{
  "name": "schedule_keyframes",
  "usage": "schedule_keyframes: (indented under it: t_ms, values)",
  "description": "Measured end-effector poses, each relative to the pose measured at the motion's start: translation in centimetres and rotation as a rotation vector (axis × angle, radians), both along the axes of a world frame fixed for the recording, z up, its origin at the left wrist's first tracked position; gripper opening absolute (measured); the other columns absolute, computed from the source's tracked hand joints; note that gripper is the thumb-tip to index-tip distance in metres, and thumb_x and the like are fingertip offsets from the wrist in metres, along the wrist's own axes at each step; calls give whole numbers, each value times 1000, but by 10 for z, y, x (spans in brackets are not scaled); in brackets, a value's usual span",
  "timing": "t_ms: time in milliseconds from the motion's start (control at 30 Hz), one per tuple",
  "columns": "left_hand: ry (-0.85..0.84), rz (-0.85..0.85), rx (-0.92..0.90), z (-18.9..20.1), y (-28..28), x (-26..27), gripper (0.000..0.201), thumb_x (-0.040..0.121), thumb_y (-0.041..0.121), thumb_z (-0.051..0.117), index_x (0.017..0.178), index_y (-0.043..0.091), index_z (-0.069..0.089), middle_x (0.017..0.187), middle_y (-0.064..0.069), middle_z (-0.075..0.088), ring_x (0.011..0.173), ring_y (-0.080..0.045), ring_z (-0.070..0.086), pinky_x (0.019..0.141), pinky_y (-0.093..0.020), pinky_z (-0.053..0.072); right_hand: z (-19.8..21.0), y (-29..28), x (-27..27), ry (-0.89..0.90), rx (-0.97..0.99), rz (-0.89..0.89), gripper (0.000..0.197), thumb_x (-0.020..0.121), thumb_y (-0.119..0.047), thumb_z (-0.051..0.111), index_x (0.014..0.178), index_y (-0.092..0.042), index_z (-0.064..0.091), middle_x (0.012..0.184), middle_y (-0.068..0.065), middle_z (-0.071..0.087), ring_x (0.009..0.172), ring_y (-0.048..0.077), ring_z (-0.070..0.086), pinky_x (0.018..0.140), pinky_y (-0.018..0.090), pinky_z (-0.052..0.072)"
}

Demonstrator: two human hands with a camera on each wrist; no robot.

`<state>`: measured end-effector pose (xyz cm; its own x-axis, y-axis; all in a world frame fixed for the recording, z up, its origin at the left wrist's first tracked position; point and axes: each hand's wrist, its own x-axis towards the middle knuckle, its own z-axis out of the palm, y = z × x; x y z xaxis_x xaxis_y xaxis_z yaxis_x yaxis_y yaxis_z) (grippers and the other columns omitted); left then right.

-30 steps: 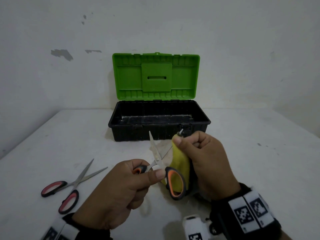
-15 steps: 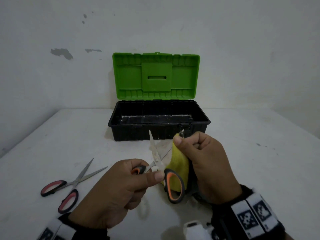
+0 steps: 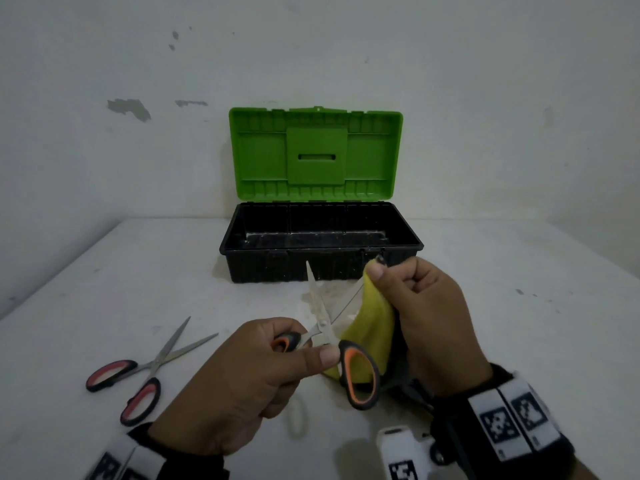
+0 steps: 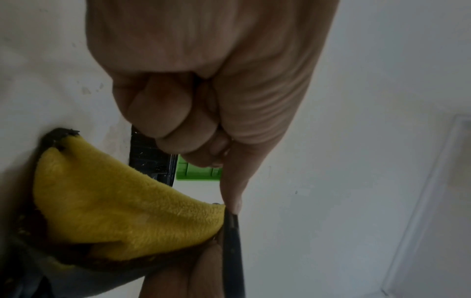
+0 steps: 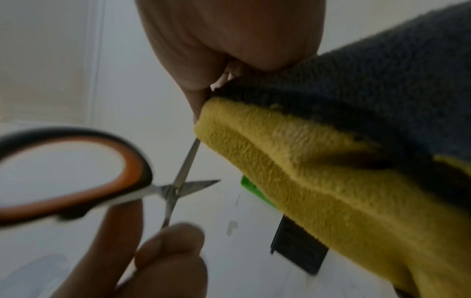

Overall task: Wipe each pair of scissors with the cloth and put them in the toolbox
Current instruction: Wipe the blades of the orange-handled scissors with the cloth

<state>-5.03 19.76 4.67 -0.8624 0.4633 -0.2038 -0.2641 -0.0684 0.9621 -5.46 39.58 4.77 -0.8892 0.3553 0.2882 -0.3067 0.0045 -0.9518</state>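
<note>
My left hand (image 3: 277, 368) grips one handle of the orange-and-black scissors (image 3: 358, 372), whose blades stand spread apart. My right hand (image 3: 415, 306) pinches the yellow-and-grey cloth (image 3: 374, 323) round the tip of the right blade, just in front of the toolbox (image 3: 322, 268). In the right wrist view the bare blade (image 5: 187, 161) runs up into the cloth (image 5: 318, 171). A second pair, the red-and-black scissors (image 3: 138, 372), lies spread on the table at the left. The toolbox is black, with its green lid (image 3: 315, 154) raised, and nothing shows inside.
The white table (image 3: 519, 323) meets a white wall just behind the toolbox. Bare tabletop lies to the right of my hands and to the left of the toolbox. A white camera unit (image 3: 401, 452) sits at my right wrist.
My right hand with the cloth has slid a little outward along the blade toward its tip. The left hand and the red scissors are as before.
</note>
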Motion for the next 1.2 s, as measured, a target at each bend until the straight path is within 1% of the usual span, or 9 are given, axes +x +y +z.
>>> schedule_keyframes:
  t_ms: [200,300,467,633,767,833,1033,1133,1200]
  values:
    - [68,175,-46,-4,2,-5,46,50,26,86,64,11,45,51,-4,23,40,-13,16,39,-18,18,8,19,-6,-15,5,-78,27,79,-32,76,69,-12,61,55,-1,60,51,9,54,49,21,46]
    - [230,285,-212,-4,-2,-13,43,53,36,86,64,10,53,47,1,33,39,-11,26,38,-24,25,5,22,4,-69,52,77,30,73,-41,75,70,-14,62,62,6,60,58,17,54,55,30,46]
    - [548,375,-456,-1,0,-22,42,66,41,85,59,16,52,48,8,35,45,-6,29,45,-18,29,5,10,18,-201,349,298,24,74,-35,79,72,-15,66,75,7,73,69,25,67,67,31,53]
    - [698,379,-557,6,3,-25,29,67,43,82,71,26,60,59,11,53,53,-5,47,52,-17,37,0,-4,20,-259,444,316,20,78,-26,82,73,-13,67,68,6,73,58,12,63,57,22,50]
    - [363,382,-117,7,1,-29,23,82,20,74,101,16,62,66,0,56,51,-9,47,45,-22,39,-3,-13,21,-229,335,205,21,76,-24,83,73,-9,67,66,8,73,58,17,67,56,26,53]
    - [244,371,77,10,3,-28,13,89,11,63,102,6,63,68,-7,56,51,-11,45,45,-24,38,-5,-18,22,-221,290,171,22,76,-23,82,73,-9,67,66,8,73,60,20,70,58,29,55]
    - [-17,537,406,8,26,-19,16,90,31,61,84,22,73,81,-5,64,75,-19,59,67,-35,48,-6,-40,24,-211,190,109,20,76,-22,82,73,-9,68,68,8,74,66,27,71,61,35,59]
    - [-107,552,434,8,36,-16,32,92,42,56,101,14,69,81,-11,73,80,-30,68,79,-47,56,-6,-50,24,-212,216,109,18,77,-22,81,75,-10,68,70,4,74,67,23,71,60,28,59]
    - [-163,533,447,8,37,-15,43,93,48,53,110,9,63,80,-18,74,71,-33,71,70,-46,58,-7,-53,25,-226,232,134,17,78,-22,81,76,-9,69,71,2,75,65,17,70,59,22,58]
